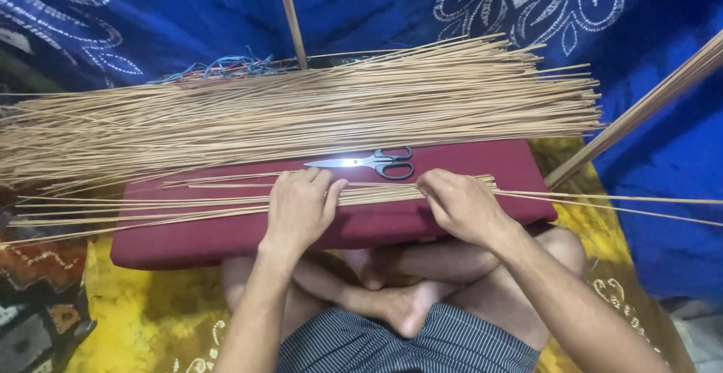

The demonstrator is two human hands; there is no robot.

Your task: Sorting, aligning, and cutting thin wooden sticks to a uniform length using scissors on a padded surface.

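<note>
A small bunch of thin tan sticks (380, 192) lies across a dark red cushion (226, 234) over my crossed legs. My left hand (300, 207) presses down on the bunch with fingers curled over it. My right hand (458, 201) grips the same bunch a little to the right. Black-handled scissors (373, 162) rest on the cushion just beyond my hands, blades pointing left. Behind them a large pile of long tan sticks (301, 109) spreads across the whole width.
Blue patterned cloth (188, 12) hangs behind. A thin wooden pole (291, 15) stands upright at the back, and another pole (640, 109) slants at the right. Tangled blue cords (226, 64) lie behind the pile. A yellow patterned mat (143, 305) covers the floor.
</note>
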